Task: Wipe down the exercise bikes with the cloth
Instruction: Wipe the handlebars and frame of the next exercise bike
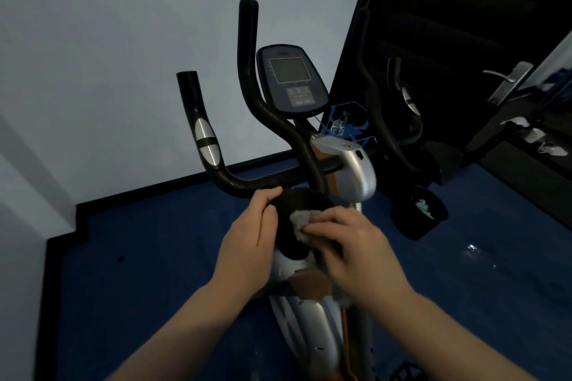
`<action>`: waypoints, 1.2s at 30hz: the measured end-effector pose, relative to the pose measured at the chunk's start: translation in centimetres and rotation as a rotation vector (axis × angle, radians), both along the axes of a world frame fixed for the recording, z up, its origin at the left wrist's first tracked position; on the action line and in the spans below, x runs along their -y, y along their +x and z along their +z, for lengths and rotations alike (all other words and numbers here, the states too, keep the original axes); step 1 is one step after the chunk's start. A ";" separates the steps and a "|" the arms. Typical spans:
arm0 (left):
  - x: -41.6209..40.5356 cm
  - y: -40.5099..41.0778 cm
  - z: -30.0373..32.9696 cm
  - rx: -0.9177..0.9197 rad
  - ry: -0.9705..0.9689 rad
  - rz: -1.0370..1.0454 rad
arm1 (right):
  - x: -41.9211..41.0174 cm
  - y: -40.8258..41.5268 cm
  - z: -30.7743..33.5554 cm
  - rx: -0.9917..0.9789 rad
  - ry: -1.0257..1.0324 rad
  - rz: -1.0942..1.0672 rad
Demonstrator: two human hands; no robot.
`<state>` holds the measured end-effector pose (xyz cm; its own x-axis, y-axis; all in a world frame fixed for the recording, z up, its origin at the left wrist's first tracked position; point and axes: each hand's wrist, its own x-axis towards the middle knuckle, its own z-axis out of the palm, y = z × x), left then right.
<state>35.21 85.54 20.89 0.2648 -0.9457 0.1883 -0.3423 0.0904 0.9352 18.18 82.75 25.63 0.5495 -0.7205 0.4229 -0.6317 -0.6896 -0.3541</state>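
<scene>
Exercise bike: left hand grip curled round black padded part; right hand grip pressing grey cloth against it.

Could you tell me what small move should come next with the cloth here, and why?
Probably slide the cloth further across the black pad. The right hand presses it on the near part only, and the left hand already steadies the pad's edge.
</scene>
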 end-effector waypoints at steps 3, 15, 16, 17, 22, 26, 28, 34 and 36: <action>0.0 -0.2 0.1 -0.020 -0.022 -0.002 | 1.7 0.6 1.1 0.077 -0.140 -0.044; -0.1 0.8 0.2 -0.052 0.026 -0.119 | -0.3 2.0 -0.3 0.497 0.244 -0.249; -0.1 0.9 0.3 -0.051 0.025 -0.127 | -0.3 3.0 0.0 0.478 0.235 -0.269; -0.1 0.9 0.4 -0.050 0.025 -0.133 | -0.7 4.0 0.0 0.448 0.226 -0.286; -0.1 1.0 0.4 -0.072 0.035 -0.163 | -3.6 4.7 -0.7 0.494 0.423 -0.308; 0.0 1.0 0.4 -0.065 0.033 -0.182 | -2.2 2.5 1.7 0.457 0.443 -0.337; 0.1 1.2 0.5 -0.063 0.028 -0.187 | -1.4 3.4 2.3 0.439 0.212 -0.388; 0.1 1.2 0.9 0.021 -0.053 -0.118 | -1.9 5.1 1.2 0.293 0.364 -0.281; 0.5 1.2 1.3 0.103 -0.104 -0.048 | -0.6 2.9 2.7 0.451 0.410 -0.300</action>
<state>36.41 85.05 22.16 0.1936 -0.9308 0.3100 -0.4293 0.2037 0.8799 21.10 83.37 28.33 0.1345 -0.9653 0.2239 -0.5035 -0.2611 -0.8236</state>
